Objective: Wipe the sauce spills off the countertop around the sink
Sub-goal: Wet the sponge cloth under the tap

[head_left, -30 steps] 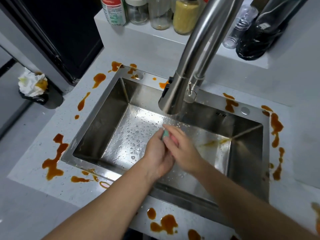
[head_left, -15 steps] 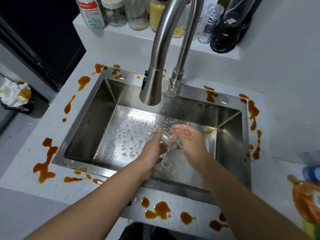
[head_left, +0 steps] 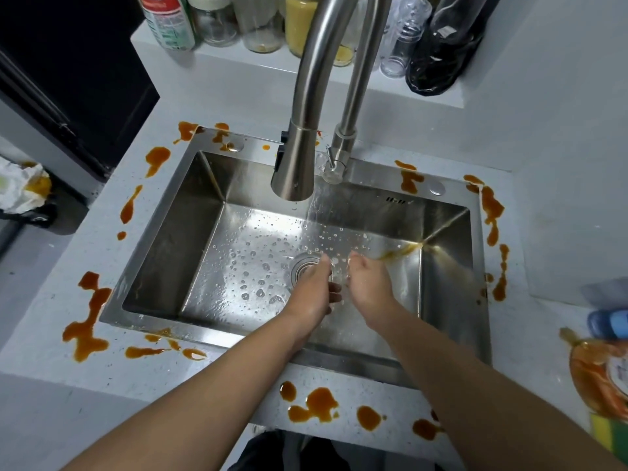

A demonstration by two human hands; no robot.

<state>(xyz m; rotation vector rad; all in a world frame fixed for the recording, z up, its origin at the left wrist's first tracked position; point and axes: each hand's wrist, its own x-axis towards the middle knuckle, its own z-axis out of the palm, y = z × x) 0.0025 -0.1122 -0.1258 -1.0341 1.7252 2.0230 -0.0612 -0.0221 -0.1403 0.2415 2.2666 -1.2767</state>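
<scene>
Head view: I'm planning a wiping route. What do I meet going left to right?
crumpled tissue → large left sauce spill → left hand → right hand → right-side sauce streak → orange bottle

Orange-brown sauce spills (head_left: 321, 404) in glossy blotches, scattered on the pale grey desk (head_left: 537, 351), ringing every side of the steel sink (head_left: 163, 239)

Pale grey walls (head_left: 560, 113) are seen at back & right, evenly lit. A raised ledge (head_left: 238, 79) is set along the back, lined w/ jars (head_left: 214, 18) & a black bag (head_left: 441, 45). At left: dark cabinet (head_left: 68, 62), grey floor (head_left: 20, 266), bin (head_left: 64, 215) stuffed w/ crumpled paper.
</scene>
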